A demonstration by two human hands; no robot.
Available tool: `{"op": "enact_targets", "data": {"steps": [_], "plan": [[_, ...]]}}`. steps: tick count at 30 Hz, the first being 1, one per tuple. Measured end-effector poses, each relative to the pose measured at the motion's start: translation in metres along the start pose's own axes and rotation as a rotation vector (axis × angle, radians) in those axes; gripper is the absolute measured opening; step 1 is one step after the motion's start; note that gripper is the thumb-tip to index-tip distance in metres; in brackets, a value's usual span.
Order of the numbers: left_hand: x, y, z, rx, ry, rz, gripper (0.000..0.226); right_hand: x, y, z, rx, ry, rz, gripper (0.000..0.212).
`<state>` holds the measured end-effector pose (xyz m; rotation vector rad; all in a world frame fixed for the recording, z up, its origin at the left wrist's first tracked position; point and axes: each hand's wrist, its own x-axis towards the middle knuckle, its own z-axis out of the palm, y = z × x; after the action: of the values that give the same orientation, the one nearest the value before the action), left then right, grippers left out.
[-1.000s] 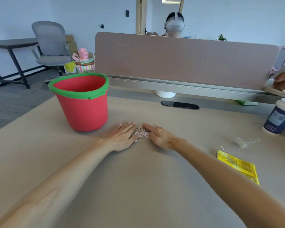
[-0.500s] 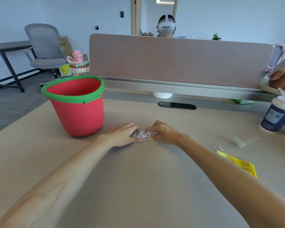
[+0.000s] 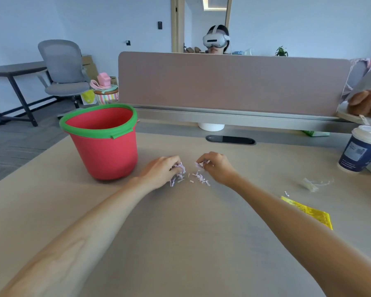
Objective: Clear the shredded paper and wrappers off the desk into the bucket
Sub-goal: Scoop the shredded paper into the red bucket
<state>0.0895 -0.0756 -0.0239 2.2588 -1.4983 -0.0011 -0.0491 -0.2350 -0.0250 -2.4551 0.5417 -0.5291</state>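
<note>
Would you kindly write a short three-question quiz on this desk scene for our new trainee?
1. True or false: the red bucket stands nearer the left hand than the right hand.
2. Which lies closest to the right forearm? A) the yellow wrapper B) the clear wrapper C) the coffee cup
3. Fill in: loose shredded paper lies on the desk between the two ____.

Key
1. True.
2. A.
3. hands; each is curled around some shreds.
</note>
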Motion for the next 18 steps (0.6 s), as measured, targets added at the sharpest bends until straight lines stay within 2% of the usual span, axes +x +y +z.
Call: {"op": "enact_targets", "data": {"steps": [5, 10, 13, 16, 18], "plan": [[-0.005, 0.021, -0.026, 0.075, 0.082, 0.010, 0.013, -0.002, -0.019, -0.016, 0.130, 0.032, 0.097, 0.037], [-0.001, 0.034, -0.070, 0.130, 0.181, 0.012, 0.014, 0.012, -0.058, -0.038, 0.324, 0.088, 0.111, 0.032], [0.002, 0.034, -0.108, 0.169, 0.298, 0.020, 0.016, 0.034, -0.094, -0.049, 0.452, 0.134, 0.075, 0.030], [0.000, 0.023, -0.155, 0.215, 0.417, -0.054, 0.013, 0.066, -0.144, -0.051, 0.534, 0.148, 0.024, 0.029], [-0.003, 0.003, -0.183, 0.269, 0.441, -0.155, 0.010, 0.085, -0.179, -0.044, 0.490, 0.113, -0.037, 0.031]]}}
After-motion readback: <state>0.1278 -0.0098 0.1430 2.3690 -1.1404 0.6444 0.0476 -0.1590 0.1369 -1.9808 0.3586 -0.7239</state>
